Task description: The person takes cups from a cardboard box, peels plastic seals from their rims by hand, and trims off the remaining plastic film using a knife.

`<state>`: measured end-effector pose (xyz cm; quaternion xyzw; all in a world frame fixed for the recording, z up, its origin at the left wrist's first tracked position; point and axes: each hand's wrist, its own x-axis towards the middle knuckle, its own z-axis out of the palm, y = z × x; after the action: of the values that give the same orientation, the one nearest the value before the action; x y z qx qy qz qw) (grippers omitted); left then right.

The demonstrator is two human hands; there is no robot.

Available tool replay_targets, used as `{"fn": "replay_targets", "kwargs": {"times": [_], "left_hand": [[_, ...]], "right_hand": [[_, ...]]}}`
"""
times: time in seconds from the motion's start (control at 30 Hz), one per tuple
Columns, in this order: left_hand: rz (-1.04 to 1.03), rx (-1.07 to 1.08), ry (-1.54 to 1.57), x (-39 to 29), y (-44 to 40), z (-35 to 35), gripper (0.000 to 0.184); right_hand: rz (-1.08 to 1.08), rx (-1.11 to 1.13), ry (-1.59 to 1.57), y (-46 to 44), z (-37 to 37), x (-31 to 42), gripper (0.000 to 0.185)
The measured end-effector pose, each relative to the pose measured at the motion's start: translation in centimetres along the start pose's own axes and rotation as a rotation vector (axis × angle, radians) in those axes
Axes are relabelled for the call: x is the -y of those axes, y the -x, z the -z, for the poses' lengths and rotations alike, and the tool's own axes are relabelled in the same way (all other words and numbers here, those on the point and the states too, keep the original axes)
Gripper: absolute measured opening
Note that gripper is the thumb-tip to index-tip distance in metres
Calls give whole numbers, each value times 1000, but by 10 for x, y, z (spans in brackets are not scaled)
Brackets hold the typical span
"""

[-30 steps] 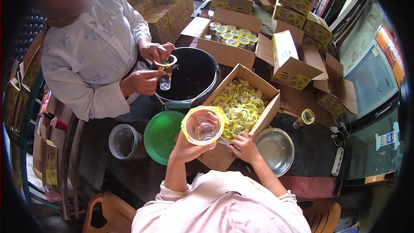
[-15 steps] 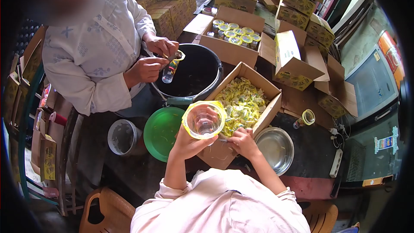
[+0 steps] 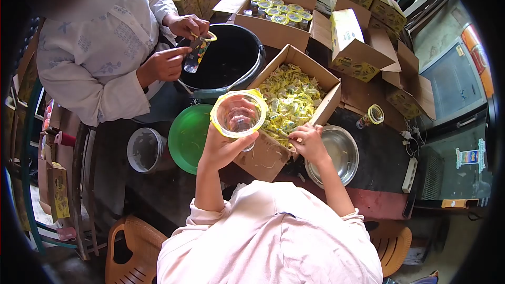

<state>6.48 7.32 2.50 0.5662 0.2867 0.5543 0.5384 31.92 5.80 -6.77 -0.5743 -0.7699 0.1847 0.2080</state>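
My left hand (image 3: 223, 146) is closed around a clear plastic cup (image 3: 239, 114) with a yellow rim, its mouth tilted toward me. My right hand (image 3: 309, 142) is pinched over the near right edge of a cardboard box (image 3: 263, 159), apart from the cup. Something small and thin sticks out of its fingers, too small to name. Yellow and clear plastic scraps (image 3: 292, 97) fill the box. Across from me, a co-worker's hands (image 3: 176, 47) hold another clear cup (image 3: 195, 55) with a yellow rim and coloured print, beside a large black bucket (image 3: 261, 60).
A green basin (image 3: 179, 144) and a white bucket (image 3: 144, 150) stand to the left. On the right are a metal bowl (image 3: 350, 163), a printed cup (image 3: 371, 117) and a power strip (image 3: 410, 174). Behind, an open carton (image 3: 281, 30) holds lidded cups, near stacked boxes (image 3: 363, 0).
My right hand has moved right, away from the cup, to the box edge. The cup in my left hand has risen slightly. The whole view has shifted a little.
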Motion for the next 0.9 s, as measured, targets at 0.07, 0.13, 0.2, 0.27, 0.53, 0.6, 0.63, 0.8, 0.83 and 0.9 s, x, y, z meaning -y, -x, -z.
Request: {"fn": "replay_targets", "kwargs": {"times": [0.07, 0.13, 0.2, 0.27, 0.53, 0.6, 0.63, 0.8, 0.83, 0.9], "left_hand": [[-2, 1, 19, 2, 0, -2, 64], [-12, -3, 32, 7, 1, -6, 65], [-20, -9, 52, 10, 3, -13, 64], [-17, -10, -13, 13, 4, -20, 64], [-102, -25, -314, 19, 2, -33, 66], [-110, -27, -336, 19, 1, -33, 67], [-110, -26, -333, 19, 1, -34, 67], [-102, -27, -298, 19, -1, -34, 67], [-104, -25, -315, 19, -2, -33, 66], [-111, -30, -332, 18, -2, -35, 65]], "right_hand": [[-155, -88, -69, 1, 9, 8, 12], [-199, -295, -352, 0, 11, 11, 15], [-209, -496, -562, -2, 12, 16, 15], [-291, -506, -874, -1, 15, 24, 15], [-133, -508, -1756, -6, 22, 74, 33], [-132, -531, -1638, -9, 25, 91, 31], [-56, -556, -1558, -12, 29, 100, 23], [7, -643, -975, -14, 33, 104, 14], [35, -664, -856, -14, 35, 104, 14], [98, -755, -658, -17, 41, 110, 13]]}}
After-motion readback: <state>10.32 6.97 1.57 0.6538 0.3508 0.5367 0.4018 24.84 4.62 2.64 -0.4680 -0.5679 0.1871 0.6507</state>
